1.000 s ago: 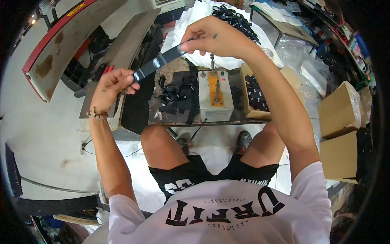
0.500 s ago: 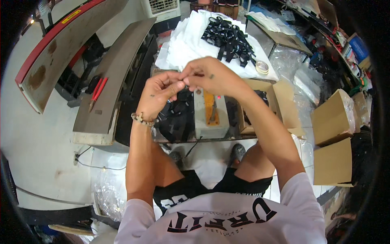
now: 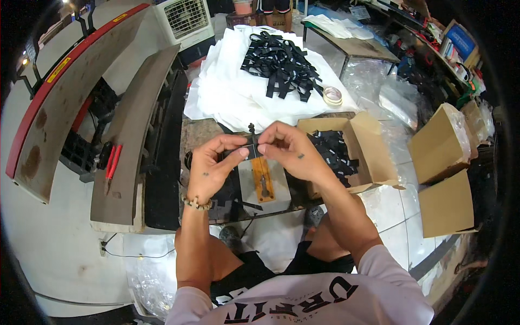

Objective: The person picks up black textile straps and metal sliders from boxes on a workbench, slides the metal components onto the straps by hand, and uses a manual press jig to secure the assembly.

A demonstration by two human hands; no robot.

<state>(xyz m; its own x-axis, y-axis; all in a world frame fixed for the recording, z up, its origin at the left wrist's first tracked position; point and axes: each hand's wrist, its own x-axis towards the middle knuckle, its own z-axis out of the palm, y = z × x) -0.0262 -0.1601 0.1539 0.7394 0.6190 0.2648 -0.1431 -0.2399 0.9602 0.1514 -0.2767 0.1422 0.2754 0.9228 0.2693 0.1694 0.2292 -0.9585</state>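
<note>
Strip (image 3: 250, 152), stretched earlier, is now gathered above the machine (image 3: 264, 187); work thus centres there; left hand (image 3: 210, 163) and right hand (image 3: 290, 150) both pinch it.

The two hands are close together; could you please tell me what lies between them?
In the head view, a short dark strip lies between the left hand and the right hand, pinched by both.

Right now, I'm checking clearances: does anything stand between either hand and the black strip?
Nothing visible does: the left hand and right hand both pinch the black strip directly. The boxy machine is below it, not between.
</note>
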